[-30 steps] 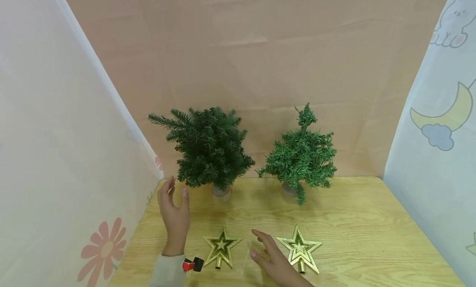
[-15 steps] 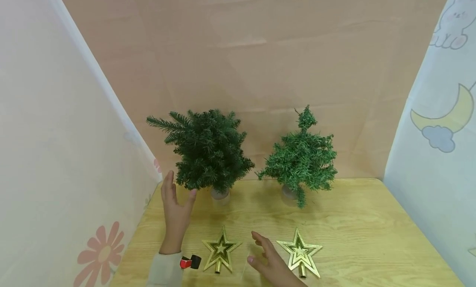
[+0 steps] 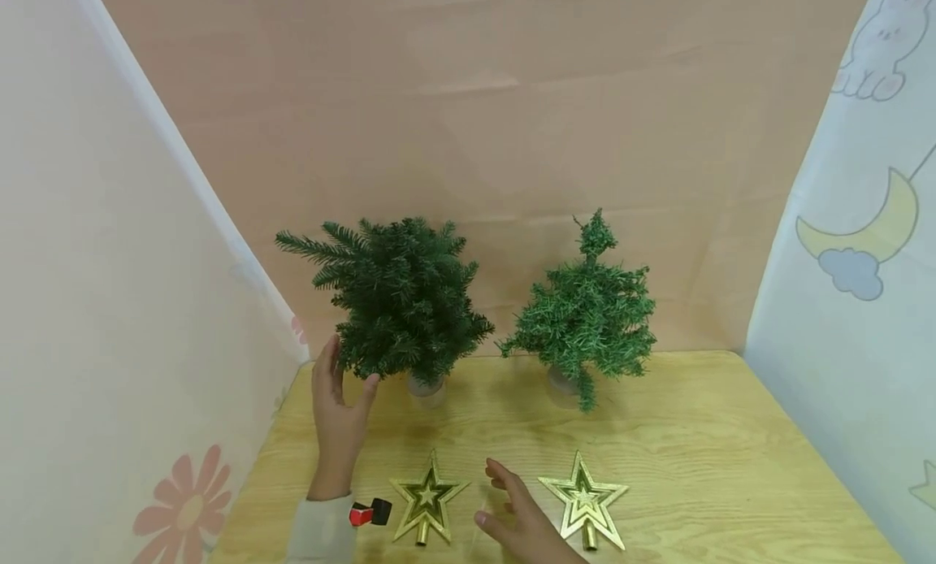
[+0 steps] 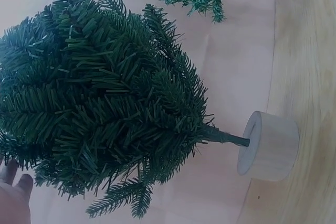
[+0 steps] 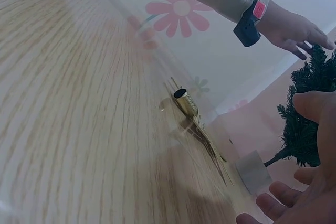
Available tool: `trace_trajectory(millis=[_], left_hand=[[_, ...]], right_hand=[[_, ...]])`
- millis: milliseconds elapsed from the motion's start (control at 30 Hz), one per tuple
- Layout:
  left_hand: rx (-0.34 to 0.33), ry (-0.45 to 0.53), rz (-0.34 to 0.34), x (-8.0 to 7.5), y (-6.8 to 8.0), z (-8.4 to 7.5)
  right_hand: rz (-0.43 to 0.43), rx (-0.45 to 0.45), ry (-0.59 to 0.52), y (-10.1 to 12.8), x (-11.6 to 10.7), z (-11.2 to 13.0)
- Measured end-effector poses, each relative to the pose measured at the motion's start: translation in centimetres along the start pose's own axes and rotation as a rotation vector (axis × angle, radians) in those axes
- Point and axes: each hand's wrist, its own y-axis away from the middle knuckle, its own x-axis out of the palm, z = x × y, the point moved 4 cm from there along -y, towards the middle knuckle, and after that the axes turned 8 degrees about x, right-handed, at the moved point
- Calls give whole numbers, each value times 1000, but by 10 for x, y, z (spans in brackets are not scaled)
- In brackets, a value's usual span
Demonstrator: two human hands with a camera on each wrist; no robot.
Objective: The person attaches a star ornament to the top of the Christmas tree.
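While both hands work over the wooden counter (image 3: 695, 458), the near edge holds the flat things: two gold star toppers lying face up with their short tube stems pointing toward the person. The right hand (image 3: 522, 523) hovers low between the left star topper (image 3: 427, 499) and the right star topper (image 3: 585, 503), its fingers (image 3: 500, 475) spread and relaxed, holding nothing; it is just beside both stars and touches neither as far as the head view shows. In the right wrist view the left star's tube stem (image 5: 186, 102) lies on the wood ahead of those loose fingers.

Farther back on the left side, the left hand (image 3: 338, 422) stands on edge, palm turned toward the dark green tree (image 3: 398, 300), with a red-and-black wrist device (image 3: 369, 514) at its sleeve. Its fingers (image 3: 327, 369) are straight and open, gripping nothing. The thumb tip reaches the lowest needles, while the fingers sit just left of the foliage. The tree lies to the right of and slightly beyond this hand, its trunk upright as the long axis, rising from a round wooden base (image 4: 269, 145). The left hand is plainly the nearer one to it.

Near the far edge, right of centre, stands a lighter green tree (image 3: 585, 320), well apart from both hands.
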Motion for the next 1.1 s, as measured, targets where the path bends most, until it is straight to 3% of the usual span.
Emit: trace_trajectory(millis=[200, 467, 800, 1100], left_hand=[[1, -45, 41, 3, 2, -5], [-23, -102, 88, 5, 7, 4], [8, -9, -36, 0, 14, 19], [77, 44, -154, 1, 14, 16]], right_hand=[[-4, -2, -12, 0, 2, -2], [-4, 16, -26, 4, 3, -5], [1, 0, -67, 6, 6, -11], [-16, -37, -12, -1, 1, -10]])
